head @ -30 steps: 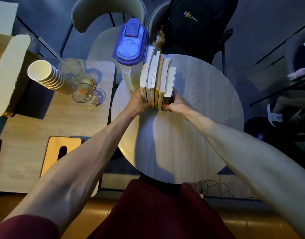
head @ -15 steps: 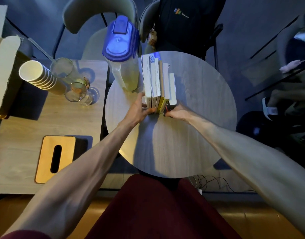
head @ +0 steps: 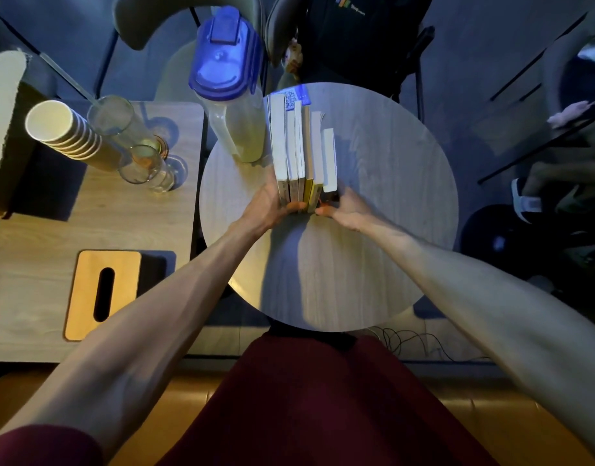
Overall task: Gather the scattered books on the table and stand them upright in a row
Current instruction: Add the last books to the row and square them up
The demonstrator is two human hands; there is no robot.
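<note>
Round and pale, the wooden table (head: pixel 373 250) fills the middle of a dim, blue-lit room, and the books (head: pixel 301 153) are stood on it in one tight row just right of the blue-lidded pitcher (head: pixel 234 95), which serves as the landmark. The row is squeezed between the two hands at its near end: the left hand (head: pixel 267 208) is laid against the outer cover on the pitcher's side, with its fingertips curled under the spines, and the right hand (head: pixel 346 210) is pressed against the shortest book on the side away from the pitcher. Paperbacks of this kind are judged light and somewhat floppy, with slick covers, so slipping or fanning is likely if pressure is eased. Hold is best taken low on the two outer covers, so that the block is kept square and clear of the pitcher.
</note>
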